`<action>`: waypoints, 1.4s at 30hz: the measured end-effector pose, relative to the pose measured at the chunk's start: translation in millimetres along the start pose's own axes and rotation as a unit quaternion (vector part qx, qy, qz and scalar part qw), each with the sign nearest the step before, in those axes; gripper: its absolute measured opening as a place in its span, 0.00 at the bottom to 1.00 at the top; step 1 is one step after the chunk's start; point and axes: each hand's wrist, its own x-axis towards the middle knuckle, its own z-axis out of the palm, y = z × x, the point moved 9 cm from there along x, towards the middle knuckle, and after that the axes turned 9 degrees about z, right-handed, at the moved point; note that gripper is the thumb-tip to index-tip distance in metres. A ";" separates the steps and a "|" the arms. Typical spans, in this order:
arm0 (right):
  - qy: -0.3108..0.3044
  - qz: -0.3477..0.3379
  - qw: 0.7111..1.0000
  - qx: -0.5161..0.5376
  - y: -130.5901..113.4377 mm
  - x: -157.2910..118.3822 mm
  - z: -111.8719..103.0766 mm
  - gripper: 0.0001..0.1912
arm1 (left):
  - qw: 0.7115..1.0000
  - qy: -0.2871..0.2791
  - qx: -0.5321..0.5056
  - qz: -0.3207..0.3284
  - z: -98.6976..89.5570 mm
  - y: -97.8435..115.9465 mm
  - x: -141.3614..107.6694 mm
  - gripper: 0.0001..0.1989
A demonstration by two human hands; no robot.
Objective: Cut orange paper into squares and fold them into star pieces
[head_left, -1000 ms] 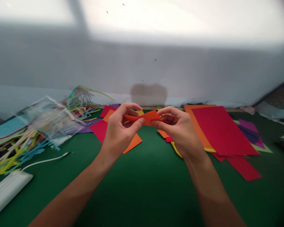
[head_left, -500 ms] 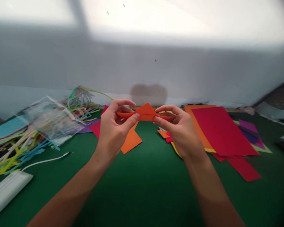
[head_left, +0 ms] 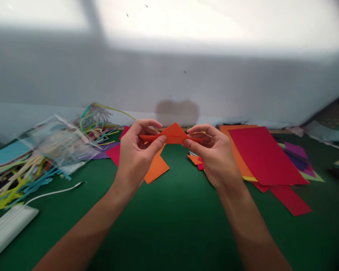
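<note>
Between my two hands, above the green table, is a folded orange paper (head_left: 173, 131) with a pointed peak in the middle and a long flat strip along its lower part. My left hand (head_left: 138, 150) pinches its left part, thumb in front and fingers behind. On the other side, my right hand (head_left: 213, 152) grips the right part with thumb and fingers. The fingers partly cover both ends. Another orange paper piece (head_left: 158, 169) lies on the table behind my left hand, and small orange scraps (head_left: 194, 159) lie by my right hand.
Right of my hands are stacked red sheets (head_left: 267, 158) over an orange sheet (head_left: 237, 150). Heaped at left are paper strips (head_left: 25, 180) and a clear plastic bag (head_left: 62, 143). A white bar-shaped device (head_left: 14, 229) with a cable rests on the green table (head_left: 164, 226). A wall (head_left: 130, 75) stands behind.
Hardly anything differs. My right hand has shifted slightly left and up, and both hands keep their hold on the folded orange paper.
</note>
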 end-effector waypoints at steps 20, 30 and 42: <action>0.005 0.015 1.000 0.008 4.7 -1.7 12.8 0.19 | 1.000 -0.004 0.016 0.002 2.7 -2.3 -2.9 0.10; 0.013 0.010 1.000 0.014 1.2 -2.2 10.9 0.18 | 0.999 -0.038 0.008 -0.014 4.8 -6.9 -0.7 0.12; 0.012 0.012 0.999 0.047 3.3 -1.5 11.3 0.15 | 0.997 -0.052 -0.042 -0.037 10.2 -8.7 -2.4 0.07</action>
